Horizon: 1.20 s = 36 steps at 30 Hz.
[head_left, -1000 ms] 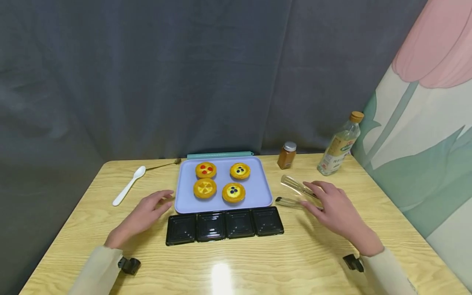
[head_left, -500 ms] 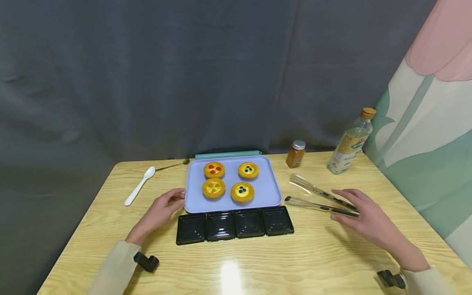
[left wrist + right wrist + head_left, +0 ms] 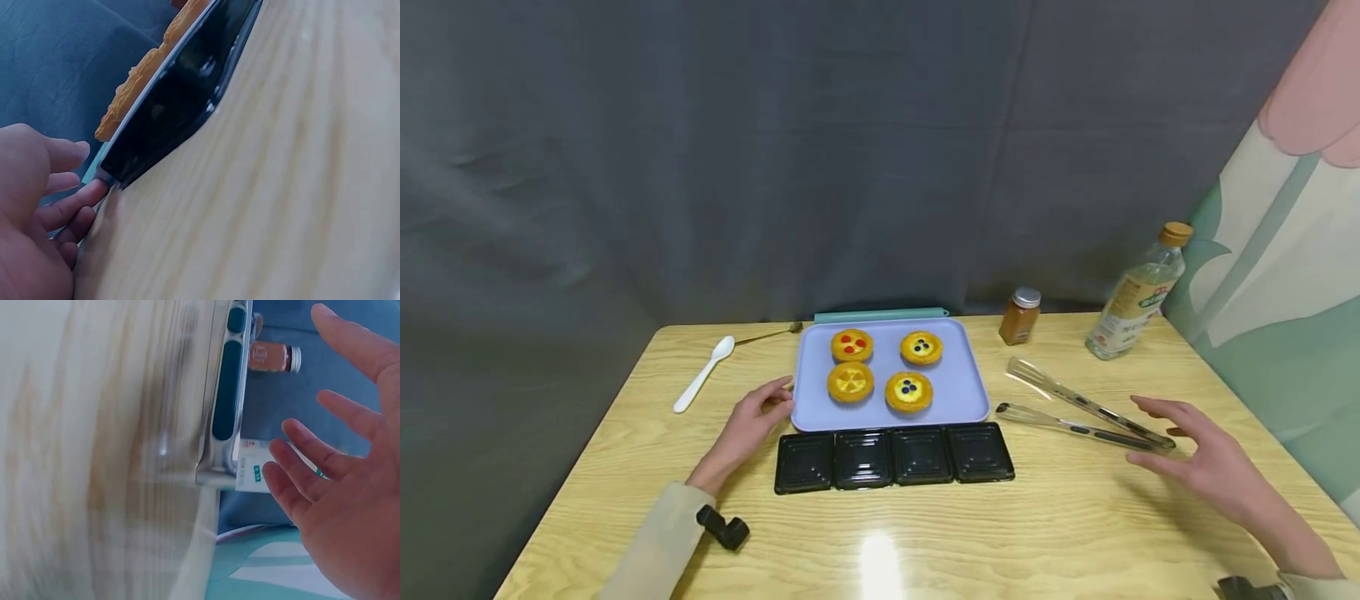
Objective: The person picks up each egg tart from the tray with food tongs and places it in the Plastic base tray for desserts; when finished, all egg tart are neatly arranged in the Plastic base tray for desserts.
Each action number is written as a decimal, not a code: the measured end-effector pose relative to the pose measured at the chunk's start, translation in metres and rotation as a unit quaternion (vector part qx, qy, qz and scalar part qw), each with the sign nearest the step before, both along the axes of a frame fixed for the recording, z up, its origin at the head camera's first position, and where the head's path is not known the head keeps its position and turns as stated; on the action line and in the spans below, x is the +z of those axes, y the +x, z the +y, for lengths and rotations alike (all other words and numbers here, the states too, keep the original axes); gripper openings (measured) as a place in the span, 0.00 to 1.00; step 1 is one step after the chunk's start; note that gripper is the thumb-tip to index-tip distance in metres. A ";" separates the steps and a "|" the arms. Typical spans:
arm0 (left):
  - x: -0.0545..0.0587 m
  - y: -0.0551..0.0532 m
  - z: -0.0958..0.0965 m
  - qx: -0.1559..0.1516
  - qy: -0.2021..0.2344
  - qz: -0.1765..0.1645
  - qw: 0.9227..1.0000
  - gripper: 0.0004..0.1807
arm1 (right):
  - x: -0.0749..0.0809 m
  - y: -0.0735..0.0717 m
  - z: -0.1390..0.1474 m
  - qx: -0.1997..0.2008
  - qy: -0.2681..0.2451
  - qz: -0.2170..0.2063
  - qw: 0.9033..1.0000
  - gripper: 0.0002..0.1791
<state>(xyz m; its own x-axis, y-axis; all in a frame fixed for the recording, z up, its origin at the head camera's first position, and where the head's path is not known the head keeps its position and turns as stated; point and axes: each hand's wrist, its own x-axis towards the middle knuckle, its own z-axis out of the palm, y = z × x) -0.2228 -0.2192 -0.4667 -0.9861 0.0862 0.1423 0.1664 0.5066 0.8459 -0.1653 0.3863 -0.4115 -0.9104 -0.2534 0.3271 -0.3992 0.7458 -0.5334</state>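
Note:
My left hand (image 3: 750,427) lies beside the left edge of a lavender tray (image 3: 958,375), relaxed fingers right at its rim. In the left wrist view, the fingertips (image 3: 94,190) meet the tray's near corner. Several egg tarts with fruit toppings sit on the tray, among them a tart with red pieces (image 3: 852,345) and one with blueberries (image 3: 909,392). My right hand (image 3: 1213,467) hovers at the hinge end of metal tongs (image 3: 1097,407), fingers spread. The tongs lie spread on the table; the right wrist view shows a gap between that hand and their handle (image 3: 228,394).
A black plastic tray (image 3: 891,457) with square compartments lies in front of the lavender tray. Behind stand a brown spice jar (image 3: 1019,317) and a clear bottle (image 3: 1138,296). A white spoon (image 3: 703,375) lies at left, and a teal bar (image 3: 880,315) runs along the back.
My right hand has moved back along the tongs, off their arms to the hinge end. My left hand has come up to the lavender tray's edge. The head view has shifted left.

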 end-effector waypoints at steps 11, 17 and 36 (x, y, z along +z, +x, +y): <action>-0.002 -0.003 0.009 -0.006 -0.012 0.030 0.999 0.27 | -0.006 -0.008 0.024 -0.003 -0.004 -0.027 1.000 0.39; -0.003 -0.003 0.008 -0.001 -0.048 0.039 0.998 0.26 | -0.008 -0.015 0.027 -0.008 0.006 -0.069 0.998 0.39; 0.001 0.000 0.004 0.005 -0.067 0.049 0.996 0.24 | -0.009 -0.038 0.004 0.034 0.016 -0.106 0.994 0.40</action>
